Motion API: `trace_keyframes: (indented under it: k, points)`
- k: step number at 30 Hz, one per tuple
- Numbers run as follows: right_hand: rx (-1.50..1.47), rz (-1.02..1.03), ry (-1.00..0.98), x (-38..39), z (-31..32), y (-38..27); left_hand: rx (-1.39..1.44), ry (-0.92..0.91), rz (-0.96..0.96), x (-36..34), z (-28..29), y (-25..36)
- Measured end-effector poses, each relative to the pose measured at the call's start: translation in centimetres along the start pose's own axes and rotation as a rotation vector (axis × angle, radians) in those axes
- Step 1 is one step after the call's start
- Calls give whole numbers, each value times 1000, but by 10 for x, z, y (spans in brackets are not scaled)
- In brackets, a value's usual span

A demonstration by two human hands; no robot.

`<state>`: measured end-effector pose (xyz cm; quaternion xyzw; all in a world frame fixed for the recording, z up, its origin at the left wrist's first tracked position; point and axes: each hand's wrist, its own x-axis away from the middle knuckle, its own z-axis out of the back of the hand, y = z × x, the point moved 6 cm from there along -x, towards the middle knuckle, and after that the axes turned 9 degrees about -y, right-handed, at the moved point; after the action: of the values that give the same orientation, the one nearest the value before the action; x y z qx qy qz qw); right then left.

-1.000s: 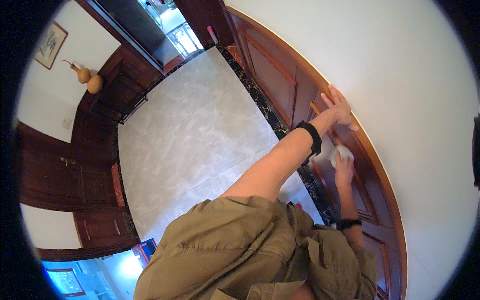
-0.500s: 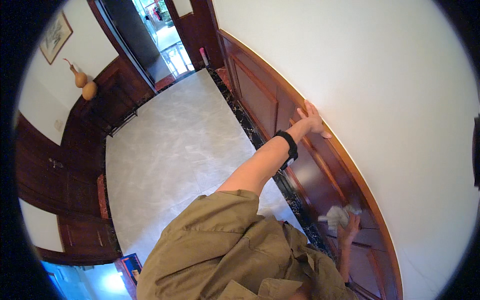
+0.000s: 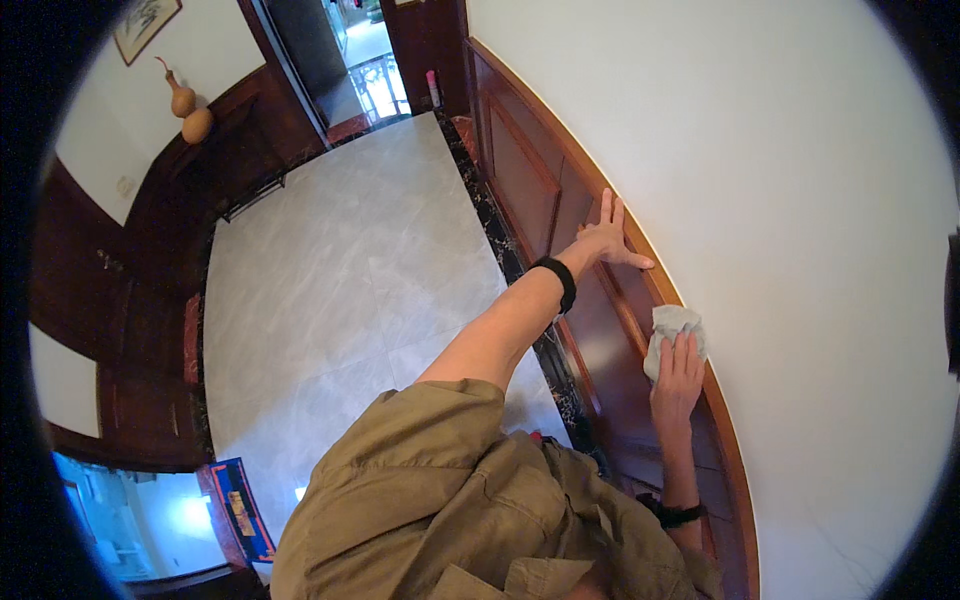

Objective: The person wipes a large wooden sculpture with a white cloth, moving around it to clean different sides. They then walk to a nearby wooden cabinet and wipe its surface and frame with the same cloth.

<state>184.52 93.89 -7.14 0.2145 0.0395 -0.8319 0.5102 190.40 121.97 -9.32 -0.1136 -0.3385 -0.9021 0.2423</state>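
Observation:
My left hand point(image 3: 610, 240) rests with fingers spread on the orange-brown top rail point(image 3: 577, 155) of the dark wood wainscot. In my right hand point(image 3: 680, 377) is a pale grey-white cloth point(image 3: 676, 322), pressed against the upper part of the paneling close to that same rail. The fingers lie over the lower part of the cloth. A recessed wood panel point(image 3: 524, 168) shows beyond my left hand. Black bands circle both wrists.
White wall point(image 3: 800, 200) rises above the rail. Grey tiled floor point(image 3: 350, 270) has a black marble border. Across it, a gourd ornament point(image 3: 182, 100) hangs by a framed picture point(image 3: 146, 25). A doorway opens at the far end; a doormat point(image 3: 244, 510) lies lower left.
My right hand has moved the cloth up and farther along the paneling to the rail. My left hand stays on the rail, its fingers shifted slightly. The view has tilted a little.

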Motion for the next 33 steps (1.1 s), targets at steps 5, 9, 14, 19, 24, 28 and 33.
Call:
trace_keyframes:
  k: [5,9,14,19,24,28,33]
  points:
    - [-7,-22,16,-32,-9,-7,-12,-2,-126,-6,-4,-9]
    - [-35,55,20,-69,-33,-16,296,-45,-285,-22,-6,-22]
    - [12,114,32,-141,-61,-40,232,-148,-366,-4,8,-27]
    - [-124,132,65,-215,-98,-61,335,-156,-484,11,48,-48]
    - [-92,124,-101,-280,-110,-89,397,92,-413,-2,102,-126]
    - [-143,101,-49,-320,-125,-102,399,54,-320,10,138,-187]
    - [-141,81,31,-352,-143,-117,412,171,-221,19,145,-265]
